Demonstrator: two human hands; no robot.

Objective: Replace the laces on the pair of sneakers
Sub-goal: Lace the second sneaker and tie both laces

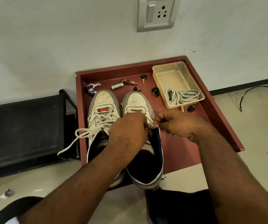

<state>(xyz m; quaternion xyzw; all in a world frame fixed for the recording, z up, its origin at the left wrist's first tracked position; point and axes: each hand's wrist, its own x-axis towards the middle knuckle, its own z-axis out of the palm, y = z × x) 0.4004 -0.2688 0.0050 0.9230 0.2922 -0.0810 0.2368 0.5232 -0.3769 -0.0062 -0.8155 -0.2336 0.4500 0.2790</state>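
Head view: both hands work at the right sneaker (136, 101) on the red tray (223, 120). Left hand (126, 130) covers its eyelets; right hand (178, 125) pinches something small, unidentifiable. Spare laces (182, 95) lie in the tray's plastic tub (165, 68).

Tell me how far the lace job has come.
Done: nothing is finished that shows. In hand: both hands, left and right, work at the right sneaker's eyelets. Left: the left sneaker keeps its lace, and coiled laces wait in the box.
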